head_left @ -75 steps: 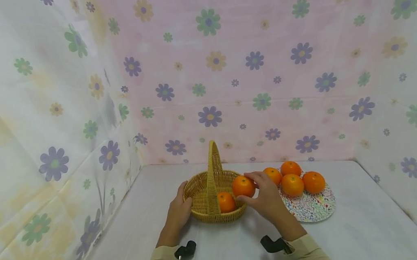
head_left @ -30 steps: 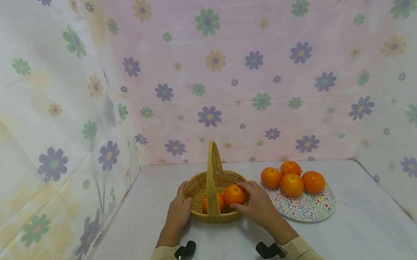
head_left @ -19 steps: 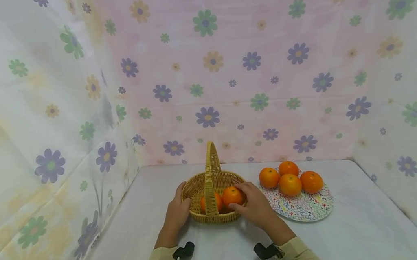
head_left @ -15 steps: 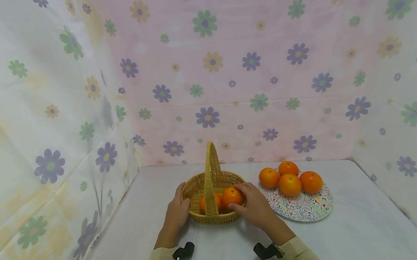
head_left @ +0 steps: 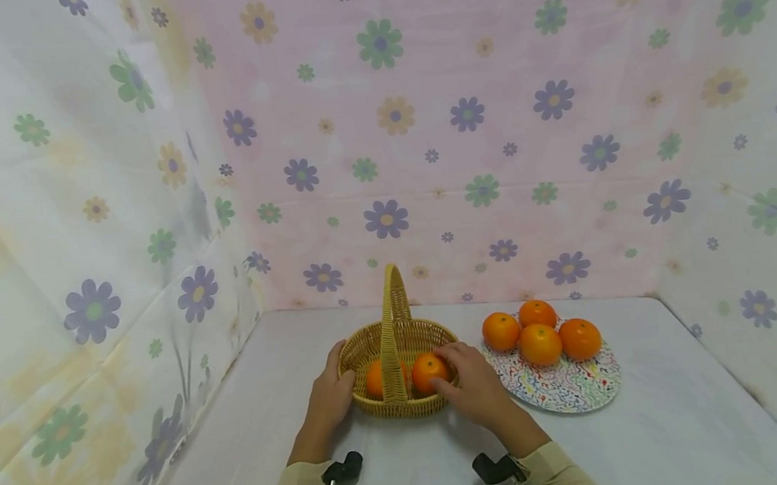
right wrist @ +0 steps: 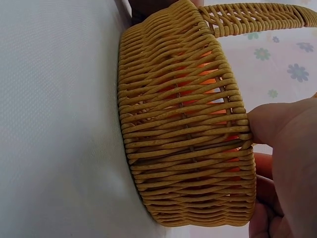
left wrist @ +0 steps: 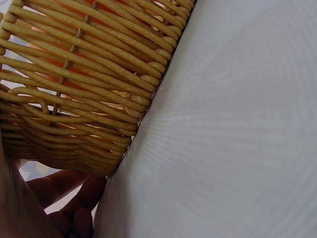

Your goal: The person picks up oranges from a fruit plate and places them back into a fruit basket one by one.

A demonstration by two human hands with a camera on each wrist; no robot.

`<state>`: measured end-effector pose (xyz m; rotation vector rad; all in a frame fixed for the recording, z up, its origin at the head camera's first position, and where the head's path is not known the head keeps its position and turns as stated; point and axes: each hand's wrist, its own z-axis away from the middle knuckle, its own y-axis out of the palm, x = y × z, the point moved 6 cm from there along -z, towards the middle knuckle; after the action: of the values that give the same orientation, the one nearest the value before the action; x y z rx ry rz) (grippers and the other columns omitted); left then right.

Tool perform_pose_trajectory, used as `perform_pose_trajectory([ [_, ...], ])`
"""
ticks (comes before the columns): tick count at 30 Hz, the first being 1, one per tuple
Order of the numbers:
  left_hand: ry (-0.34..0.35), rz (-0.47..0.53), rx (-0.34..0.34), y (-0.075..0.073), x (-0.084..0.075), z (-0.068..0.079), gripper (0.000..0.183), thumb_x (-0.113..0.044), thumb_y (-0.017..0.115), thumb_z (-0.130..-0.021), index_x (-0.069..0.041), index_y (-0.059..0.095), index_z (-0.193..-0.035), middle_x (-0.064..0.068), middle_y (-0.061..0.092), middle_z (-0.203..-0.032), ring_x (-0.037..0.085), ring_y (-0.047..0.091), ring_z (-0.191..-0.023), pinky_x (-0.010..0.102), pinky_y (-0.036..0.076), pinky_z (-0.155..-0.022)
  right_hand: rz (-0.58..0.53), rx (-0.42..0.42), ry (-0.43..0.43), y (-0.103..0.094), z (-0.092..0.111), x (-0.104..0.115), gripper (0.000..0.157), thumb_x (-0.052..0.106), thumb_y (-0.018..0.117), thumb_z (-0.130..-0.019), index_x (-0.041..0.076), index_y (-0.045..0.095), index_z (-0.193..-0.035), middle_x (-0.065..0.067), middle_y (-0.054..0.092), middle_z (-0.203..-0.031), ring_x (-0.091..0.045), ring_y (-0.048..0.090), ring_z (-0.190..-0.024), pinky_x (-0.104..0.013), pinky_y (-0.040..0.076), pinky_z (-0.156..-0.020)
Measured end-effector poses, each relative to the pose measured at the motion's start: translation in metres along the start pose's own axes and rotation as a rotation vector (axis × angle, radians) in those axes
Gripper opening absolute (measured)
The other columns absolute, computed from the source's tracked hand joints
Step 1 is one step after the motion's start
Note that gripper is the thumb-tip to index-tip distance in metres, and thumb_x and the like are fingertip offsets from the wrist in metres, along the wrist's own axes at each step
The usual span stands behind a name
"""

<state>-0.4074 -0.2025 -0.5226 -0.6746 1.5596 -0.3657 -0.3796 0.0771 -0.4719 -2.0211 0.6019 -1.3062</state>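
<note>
A yellow wicker basket point(head_left: 401, 405) with a tall handle stands on the table. My left hand point(head_left: 330, 395) grips its left rim, the thumb inside and the fingers outside. Two oranges lie in the basket: one orange point(head_left: 373, 381) partly behind the handle, another orange point(head_left: 429, 375) on the right. Over the right rim, my right hand point(head_left: 473, 384) keeps its thumb and fingers loosely about the right-hand orange, which sits low between them. In the right wrist view, the thumb point(right wrist: 270, 121) is at the basket's rim; the weave hides most of the fruit.
Right of the basket, a round plate point(head_left: 572, 395) with a multicoloured speckled pattern bears several oranges point(head_left: 540, 345). A white cloth covers the table point(head_left: 406, 469). Flower-patterned curtains point(head_left: 455, 214) enclose the back and both sides.
My right hand has brought an orange from beside the plate into the basket. Just now that orange has dropped lower, away from the fingers, and the other has shifted left. The left hand stays.
</note>
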Motion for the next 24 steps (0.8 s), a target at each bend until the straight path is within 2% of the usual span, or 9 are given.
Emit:
perform_pose_trajectory([
  [4,0.003,-0.005,0.001,0.000,0.000,0.000,0.066,-0.026,0.044,-0.098,-0.027,0.028,-0.163,0.013,0.046,-0.161,0.039,0.054,-0.137,0.068,0.037,-0.115,0.014,0.006,0.006,0.000,0.000,0.000,0.050,0.036,0.075,-0.093,0.016,0.064,-0.138,-0.002,0.061,-0.142,-0.026,0.057,-0.129,-0.053,0.050,-0.109],
  [9,0.006,-0.002,0.002,0.001,0.000,0.001,0.066,-0.026,0.044,-0.099,-0.028,0.028,-0.163,0.014,0.046,-0.160,0.042,0.051,-0.141,0.068,0.037,-0.114,0.021,0.012,-0.004,-0.003,0.001,0.001,0.050,0.033,0.074,-0.093,0.015,0.063,-0.138,-0.004,0.060,-0.142,-0.027,0.056,-0.130,-0.054,0.049,-0.110],
  [18,0.000,0.014,0.003,0.000,-0.002,0.002,0.065,-0.027,0.045,-0.099,-0.028,0.028,-0.162,0.012,0.046,-0.161,0.041,0.050,-0.142,0.068,0.037,-0.115,-0.006,-0.100,-0.009,-0.027,0.000,0.000,0.045,0.029,0.076,-0.093,0.016,0.066,-0.135,-0.003,0.063,-0.138,-0.024,0.059,-0.131,-0.052,0.050,-0.110],
  [24,-0.009,0.016,0.006,-0.001,-0.001,0.001,0.067,-0.027,0.046,-0.099,-0.026,0.028,-0.163,0.012,0.044,-0.162,0.040,0.048,-0.144,0.068,0.034,-0.117,0.014,-0.107,0.013,-0.035,-0.004,-0.009,0.047,0.032,0.076,-0.092,0.016,0.064,-0.136,-0.003,0.062,-0.140,-0.026,0.058,-0.134,-0.053,0.051,-0.109],
])
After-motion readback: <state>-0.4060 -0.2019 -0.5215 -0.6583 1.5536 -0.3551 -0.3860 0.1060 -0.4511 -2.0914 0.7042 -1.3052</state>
